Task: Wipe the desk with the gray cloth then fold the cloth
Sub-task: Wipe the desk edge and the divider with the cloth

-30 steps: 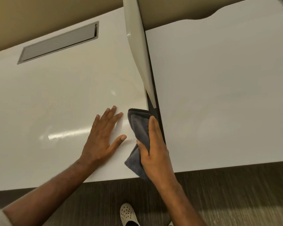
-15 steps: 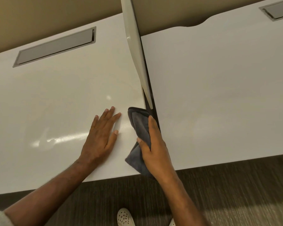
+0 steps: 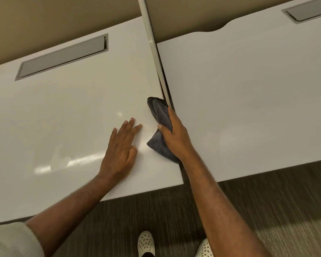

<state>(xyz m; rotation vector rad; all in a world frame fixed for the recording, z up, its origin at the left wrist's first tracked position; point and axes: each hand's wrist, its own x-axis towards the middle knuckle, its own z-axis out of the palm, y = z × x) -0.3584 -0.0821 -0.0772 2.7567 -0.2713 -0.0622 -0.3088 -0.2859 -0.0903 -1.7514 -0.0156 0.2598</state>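
Two white slabs make up the surface point(image 3: 78, 101), split by an upright divider panel point(image 3: 156, 52), and the wiping looks to be working the right edge of the left slab, along that seam. The gray cloth point(image 3: 160, 117) sits bunched against the divider's foot (one end trailing toward the front corner), so it would pay to flatten it and drag in long overlapping passes. The left hand point(image 3: 120, 151) lies spread flat and empty beside it as a brace, while the right hand point(image 3: 176, 135) is clamped around the cloth.
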